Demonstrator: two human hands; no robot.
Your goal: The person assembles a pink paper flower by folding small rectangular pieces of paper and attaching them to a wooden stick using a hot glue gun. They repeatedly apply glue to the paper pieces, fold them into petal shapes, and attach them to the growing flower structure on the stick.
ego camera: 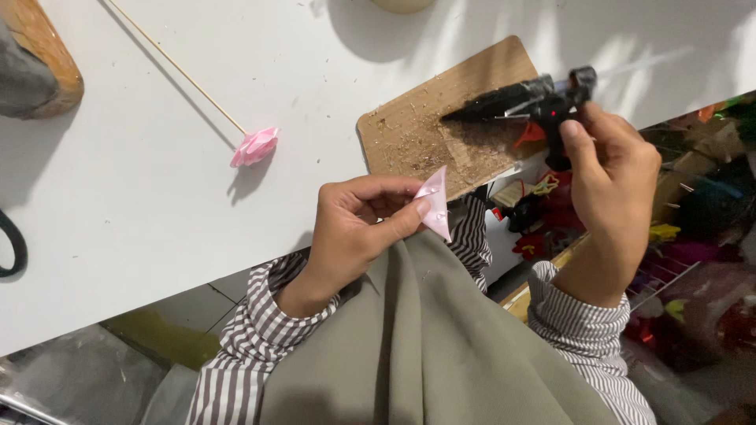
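Note:
My left hand [358,228] pinches a small folded pink ribbon petal [435,202] between thumb and fingers, just off the white table's near edge. My right hand [610,169] grips a black hot glue gun [535,101], its nozzle pointing left over a glue-stained cardboard piece [425,118]. The nozzle tip sits a short way above and right of the petal. On the table to the left lies a thin wooden skewer [177,67] with a pink ribbon bud [254,146] at its end.
The white table [118,220] fills the upper left. A wooden object [43,55] sits at the far left corner, with a dark curved cord [14,248] below it. Colourful craft supplies [693,236] crowd the space at the right, below the table.

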